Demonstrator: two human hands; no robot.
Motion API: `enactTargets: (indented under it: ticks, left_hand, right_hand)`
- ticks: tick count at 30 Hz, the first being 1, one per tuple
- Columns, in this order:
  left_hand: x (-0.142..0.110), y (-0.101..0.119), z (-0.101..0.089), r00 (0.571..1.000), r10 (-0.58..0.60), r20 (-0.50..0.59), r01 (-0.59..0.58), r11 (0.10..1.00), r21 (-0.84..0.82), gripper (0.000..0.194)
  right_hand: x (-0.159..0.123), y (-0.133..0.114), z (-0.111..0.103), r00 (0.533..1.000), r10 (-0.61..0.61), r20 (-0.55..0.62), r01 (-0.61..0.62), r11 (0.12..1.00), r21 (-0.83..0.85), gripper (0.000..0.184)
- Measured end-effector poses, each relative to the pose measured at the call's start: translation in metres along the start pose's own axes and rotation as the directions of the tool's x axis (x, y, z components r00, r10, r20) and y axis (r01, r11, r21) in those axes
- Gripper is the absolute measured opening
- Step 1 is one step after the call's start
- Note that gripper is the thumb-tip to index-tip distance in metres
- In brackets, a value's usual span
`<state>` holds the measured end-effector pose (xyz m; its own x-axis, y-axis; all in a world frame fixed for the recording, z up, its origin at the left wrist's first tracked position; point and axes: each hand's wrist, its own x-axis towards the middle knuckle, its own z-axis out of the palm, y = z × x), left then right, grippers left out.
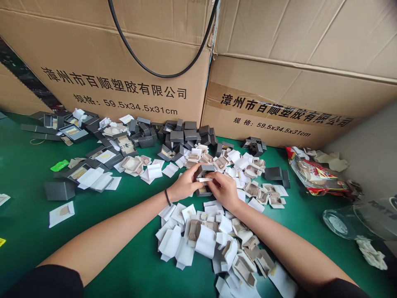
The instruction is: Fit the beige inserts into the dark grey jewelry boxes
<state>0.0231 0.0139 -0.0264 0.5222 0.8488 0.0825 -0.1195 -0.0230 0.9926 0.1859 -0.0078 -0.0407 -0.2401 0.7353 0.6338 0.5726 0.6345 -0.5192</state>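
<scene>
Green table (27,231), hands (186,184) gripping box (204,169)

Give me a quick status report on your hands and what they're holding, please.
Left hand and right hand both gripping one small dark grey cardboard box, a white insert at its edge. White and beige paper inserts heaped beneath on green table.

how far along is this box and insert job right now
Done, apparently: closed grey boxes are stacked by the cardboard cartons. In hand: the left hand and right hand together hold one open small grey box with a white insert at its edge. Left: a large heap of loose white inserts lies on the green table, plus open boxes at left. Probably much remains.
</scene>
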Motion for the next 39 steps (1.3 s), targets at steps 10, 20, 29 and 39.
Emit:
enactTargets:
  ticks: [10, 20, 29, 39]
  left_hand:
    - [0.0039, 0.0, 0.0031, 0.997, 0.045, -0.06, -0.043, 0.998, 0.041, 0.064]
    - [0.0041, -0.0028, 0.0043, 0.992, 0.003, -0.128, 0.009, 0.995, 0.095, 0.063]
    - [0.0055, -0.0048, 0.0041, 0.965, -0.13, -0.229, 0.088, 0.979, -0.184, 0.051]
    - [0.0038, 0.0025, 0.0029, 0.956, -0.234, -0.178, 0.115, 0.856, -0.504, 0.042]
  right_hand:
    - [-0.0012, 0.0012, 0.0003, 0.999, -0.043, 0.029, 0.044, 0.998, -0.033, 0.013]
    - [0.0001, -0.0019, -0.0012, 0.994, -0.104, -0.014, 0.104, 0.995, -0.009, 0.013]
    - [-0.0015, -0.0049, -0.0068, 0.964, -0.267, 0.016, 0.267, 0.961, -0.073, 0.016]
    - [0.0045, -0.0019, -0.0025, 0.965, -0.156, 0.209, 0.2, 0.957, -0.209, 0.028]
